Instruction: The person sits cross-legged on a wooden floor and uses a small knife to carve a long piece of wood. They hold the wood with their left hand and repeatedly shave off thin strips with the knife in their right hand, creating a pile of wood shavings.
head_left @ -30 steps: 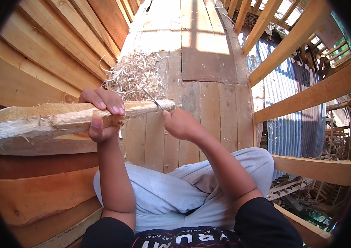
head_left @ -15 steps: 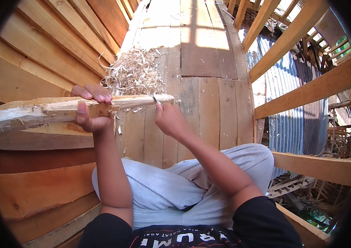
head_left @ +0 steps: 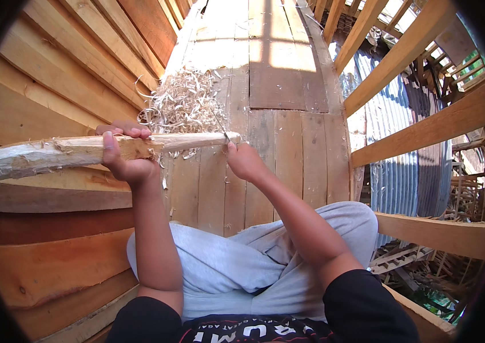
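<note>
A long pale piece of wood, rough and thick on the left and whittled slim on the right, lies across the view before me. My left hand is wrapped round its thicker part, thumb on the near side and fingertips over the top. At the slim right end, my right hand is closed on a knife. The narrow blade crosses the wood close to its tip and points away from me. Most of the knife's handle is hidden in my fist.
Curled wood shavings are heaped on the plank floor beyond the wood. Boards line the left side. A wooden railing stands on the right, with corrugated metal sheets beyond it. My crossed legs are below.
My right hand and the knife have shifted slightly right, toward the wood's tip. The blade shows more of its length now. My left hand keeps its grip, with a slight shift to the left.
</note>
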A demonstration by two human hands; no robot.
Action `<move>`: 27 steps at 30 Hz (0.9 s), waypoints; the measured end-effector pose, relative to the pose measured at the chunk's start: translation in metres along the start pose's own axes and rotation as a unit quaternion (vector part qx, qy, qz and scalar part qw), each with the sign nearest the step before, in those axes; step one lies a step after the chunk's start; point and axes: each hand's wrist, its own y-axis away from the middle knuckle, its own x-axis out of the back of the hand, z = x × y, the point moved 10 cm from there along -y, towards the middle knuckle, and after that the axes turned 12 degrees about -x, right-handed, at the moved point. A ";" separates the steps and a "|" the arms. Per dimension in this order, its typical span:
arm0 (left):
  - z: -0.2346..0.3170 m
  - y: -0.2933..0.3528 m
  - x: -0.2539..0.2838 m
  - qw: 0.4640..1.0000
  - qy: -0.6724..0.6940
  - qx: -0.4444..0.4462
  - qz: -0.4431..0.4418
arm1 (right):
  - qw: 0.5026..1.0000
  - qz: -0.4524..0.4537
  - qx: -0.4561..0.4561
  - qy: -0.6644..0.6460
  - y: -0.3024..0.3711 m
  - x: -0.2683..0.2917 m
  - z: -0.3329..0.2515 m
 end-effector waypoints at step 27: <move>0.014 -0.006 -0.001 1.000 -0.016 -0.024 -0.012 | 0.996 0.021 0.082 0.000 0.051 0.007 -0.056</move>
